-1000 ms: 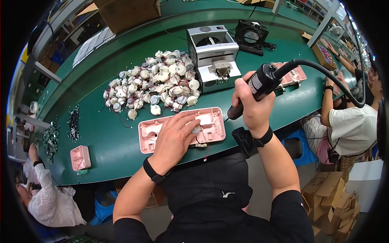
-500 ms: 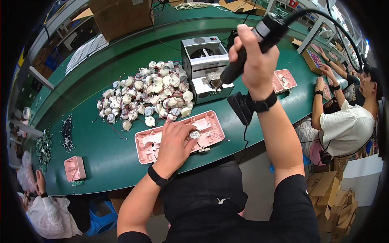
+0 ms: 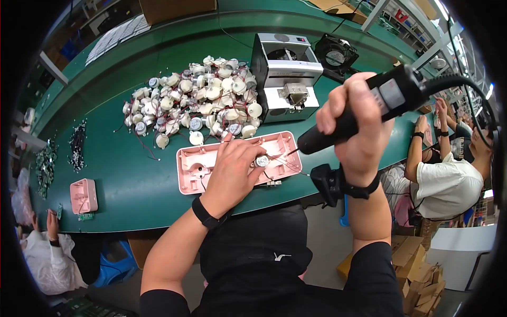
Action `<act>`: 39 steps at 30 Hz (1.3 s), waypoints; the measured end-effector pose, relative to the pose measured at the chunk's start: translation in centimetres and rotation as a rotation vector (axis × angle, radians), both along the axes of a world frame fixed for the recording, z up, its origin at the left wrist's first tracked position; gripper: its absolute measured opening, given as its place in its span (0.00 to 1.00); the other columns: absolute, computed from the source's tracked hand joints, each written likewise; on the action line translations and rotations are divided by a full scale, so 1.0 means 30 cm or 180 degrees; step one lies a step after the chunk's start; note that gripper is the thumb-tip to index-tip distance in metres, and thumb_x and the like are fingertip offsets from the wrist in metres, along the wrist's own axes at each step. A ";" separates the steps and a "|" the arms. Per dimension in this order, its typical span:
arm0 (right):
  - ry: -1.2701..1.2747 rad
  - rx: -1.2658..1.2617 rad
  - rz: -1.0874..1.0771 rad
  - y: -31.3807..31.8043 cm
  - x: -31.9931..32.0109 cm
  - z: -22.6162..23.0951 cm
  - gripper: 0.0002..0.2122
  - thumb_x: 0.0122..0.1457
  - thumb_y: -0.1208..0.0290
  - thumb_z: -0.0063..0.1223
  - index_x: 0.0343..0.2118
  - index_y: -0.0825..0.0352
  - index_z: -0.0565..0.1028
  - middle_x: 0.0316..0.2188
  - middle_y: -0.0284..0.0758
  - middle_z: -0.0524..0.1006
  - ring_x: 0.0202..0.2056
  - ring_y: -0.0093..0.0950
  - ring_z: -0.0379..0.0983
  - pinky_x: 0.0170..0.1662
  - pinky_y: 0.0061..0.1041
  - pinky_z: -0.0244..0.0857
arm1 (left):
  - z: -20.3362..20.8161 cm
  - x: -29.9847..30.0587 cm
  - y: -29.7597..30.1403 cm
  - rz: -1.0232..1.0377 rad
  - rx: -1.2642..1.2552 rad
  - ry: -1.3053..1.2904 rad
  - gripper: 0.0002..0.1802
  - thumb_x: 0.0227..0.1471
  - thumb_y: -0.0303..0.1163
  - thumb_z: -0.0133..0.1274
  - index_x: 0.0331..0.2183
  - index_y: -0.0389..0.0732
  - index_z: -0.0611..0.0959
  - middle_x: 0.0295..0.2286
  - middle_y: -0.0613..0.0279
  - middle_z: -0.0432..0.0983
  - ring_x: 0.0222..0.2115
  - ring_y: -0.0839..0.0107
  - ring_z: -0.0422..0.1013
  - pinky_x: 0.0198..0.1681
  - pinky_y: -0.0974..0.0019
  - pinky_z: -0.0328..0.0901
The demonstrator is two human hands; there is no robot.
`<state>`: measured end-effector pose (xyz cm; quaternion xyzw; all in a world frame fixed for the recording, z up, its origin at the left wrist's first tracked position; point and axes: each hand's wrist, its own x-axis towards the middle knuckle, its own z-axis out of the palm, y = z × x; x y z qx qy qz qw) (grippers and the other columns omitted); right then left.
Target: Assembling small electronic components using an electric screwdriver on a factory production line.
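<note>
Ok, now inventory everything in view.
Long housing: 1, pink, bench front
Motor: 1, silver, at long housing
Electric screwdriver: 1, black, right of motor
Motor pile: 1, white and silver, behind long housing
Screw feeder: 1, grey, beside motor pile
Fan: 1, black, beside screw feeder
Small housing: 1, pink, bench left
Circuit boards: many, green, far left
Workbench: 1, green, centre
Cardboard: several, brown, lower right
Co-workers: at least 2, both sides
Left hand: 1, holding motor
Right hand: 1, gripping electric screwdriver

Grey floor (image 3: 323, 227) lies below the near edge of the green tabletop (image 3: 132, 198), with a blue stool (image 3: 114, 259) (partly hidden) leftward. Shelves (image 3: 409, 29) stand beyond the far right corner.
</note>
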<state>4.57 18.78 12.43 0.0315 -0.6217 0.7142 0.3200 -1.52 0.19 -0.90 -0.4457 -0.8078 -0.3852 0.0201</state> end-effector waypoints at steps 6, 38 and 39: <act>-0.0037 0.0067 0.0096 -0.070 0.004 -0.087 0.08 0.61 0.71 0.50 0.39 0.67 0.65 0.22 0.36 0.68 0.18 0.25 0.66 0.25 0.27 0.65 | -0.012 0.001 0.000 0.0024 0.0050 -0.0041 0.18 0.42 0.25 0.63 0.39 0.42 0.79 0.39 0.61 0.76 0.46 0.61 0.69 0.62 0.47 0.51; -0.0287 0.0412 0.0158 -0.087 -0.046 -0.169 0.09 0.60 0.71 0.52 0.36 0.68 0.65 0.22 0.36 0.70 0.19 0.25 0.67 0.24 0.26 0.66 | 0.003 0.002 -0.001 0.0029 0.0084 -0.0052 0.21 0.43 0.25 0.62 0.41 0.42 0.75 0.37 0.61 0.75 0.45 0.61 0.70 0.61 0.48 0.53; -0.0261 0.0427 0.0142 -0.084 -0.040 -0.163 0.09 0.60 0.71 0.52 0.36 0.68 0.65 0.22 0.36 0.70 0.19 0.25 0.67 0.24 0.26 0.66 | 0.000 0.005 -0.001 0.0035 0.0078 -0.0126 0.21 0.43 0.25 0.62 0.42 0.42 0.75 0.37 0.61 0.75 0.45 0.60 0.70 0.61 0.47 0.53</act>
